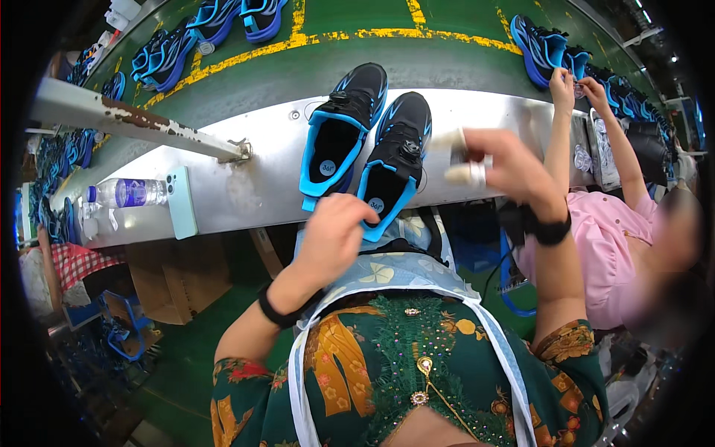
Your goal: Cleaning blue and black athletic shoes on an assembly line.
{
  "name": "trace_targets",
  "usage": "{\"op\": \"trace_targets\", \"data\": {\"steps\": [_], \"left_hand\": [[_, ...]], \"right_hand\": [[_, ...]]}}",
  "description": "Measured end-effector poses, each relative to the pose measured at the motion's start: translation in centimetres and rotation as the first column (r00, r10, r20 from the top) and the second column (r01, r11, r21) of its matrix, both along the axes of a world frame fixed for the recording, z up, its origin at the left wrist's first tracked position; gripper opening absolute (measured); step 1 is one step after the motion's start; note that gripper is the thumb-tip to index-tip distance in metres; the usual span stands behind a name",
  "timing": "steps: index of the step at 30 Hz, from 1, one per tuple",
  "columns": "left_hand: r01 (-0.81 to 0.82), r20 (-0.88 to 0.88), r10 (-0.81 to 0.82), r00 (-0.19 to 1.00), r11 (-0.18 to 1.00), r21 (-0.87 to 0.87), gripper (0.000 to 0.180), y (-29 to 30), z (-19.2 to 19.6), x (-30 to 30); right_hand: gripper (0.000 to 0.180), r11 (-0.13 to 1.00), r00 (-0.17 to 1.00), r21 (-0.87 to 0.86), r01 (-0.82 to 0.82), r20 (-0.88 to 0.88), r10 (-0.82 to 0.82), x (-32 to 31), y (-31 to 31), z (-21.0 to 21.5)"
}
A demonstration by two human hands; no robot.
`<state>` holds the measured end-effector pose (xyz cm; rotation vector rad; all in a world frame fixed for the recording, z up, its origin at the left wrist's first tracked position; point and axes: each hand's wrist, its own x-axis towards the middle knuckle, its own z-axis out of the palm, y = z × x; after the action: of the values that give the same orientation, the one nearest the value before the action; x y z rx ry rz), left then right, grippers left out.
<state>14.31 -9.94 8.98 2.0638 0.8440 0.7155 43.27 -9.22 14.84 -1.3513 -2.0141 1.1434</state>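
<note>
Two black sneakers with bright blue collars stand side by side on the metal bench, toes pointing away from me. Both have a dial on the tongue and a round blue-white label on the insole. My left hand (pixel 333 235) is closed at the heel of the right sneaker (pixel 398 141), its fingers on the blue collar. The left sneaker (pixel 346 112) is just beside it, untouched. Right of the pair, my right hand (pixel 506 167) is raised and blurred by motion, pale covers on its fingertips. Its fingers look apart, and I see nothing between them.
A rusty white metal post (pixel 149 123) is fixed to the bench (pixel 261 179) at left. Near it lie a plastic bottle (pixel 130 193) and a light-green phone (pixel 181 201). Beyond, a green conveyor (pixel 357 18) carries more sneakers. A co-worker in pink (pixel 596 253) works at right.
</note>
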Motion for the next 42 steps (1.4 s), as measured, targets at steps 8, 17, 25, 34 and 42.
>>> {"op": "trace_targets", "data": {"steps": [8, 17, 25, 34, 42], "left_hand": [[-0.088, 0.002, 0.088, 0.996, 0.996, 0.007, 0.010, -1.0, -3.5, 2.5], [0.074, 0.120, 0.110, 0.987, 0.356, -0.932, 0.030, 1.9, -0.9, 1.8], [0.103, 0.161, 0.185, 0.969, 0.290, -0.952, 0.028, 0.8, -1.7, 3.8], [-0.160, 0.169, 0.227, 0.959, 0.927, -0.340, 0.018, 1.5, -0.5, -0.2], [-0.444, -0.278, 0.389, 0.878, 0.879, -0.175, 0.030, 10.6, -5.7, -1.9]], "right_hand": [[0.054, 0.948, 0.873, 0.075, -0.309, 0.417, 0.252, -3.4, 3.5, -0.9], [0.057, 0.920, 0.881, -0.105, -0.378, 0.266, 0.392, -4.3, 5.1, -1.9], [0.049, 0.961, 0.931, 0.249, -0.116, 0.365, 0.018, -3.8, -0.1, -4.5], [0.034, 0.989, 0.970, -0.061, -0.137, 0.196, 0.146, -2.7, 5.0, -0.5], [0.060, 0.875, 0.881, 0.256, -0.412, 0.357, 0.310, -8.6, 11.8, -4.0]]}}
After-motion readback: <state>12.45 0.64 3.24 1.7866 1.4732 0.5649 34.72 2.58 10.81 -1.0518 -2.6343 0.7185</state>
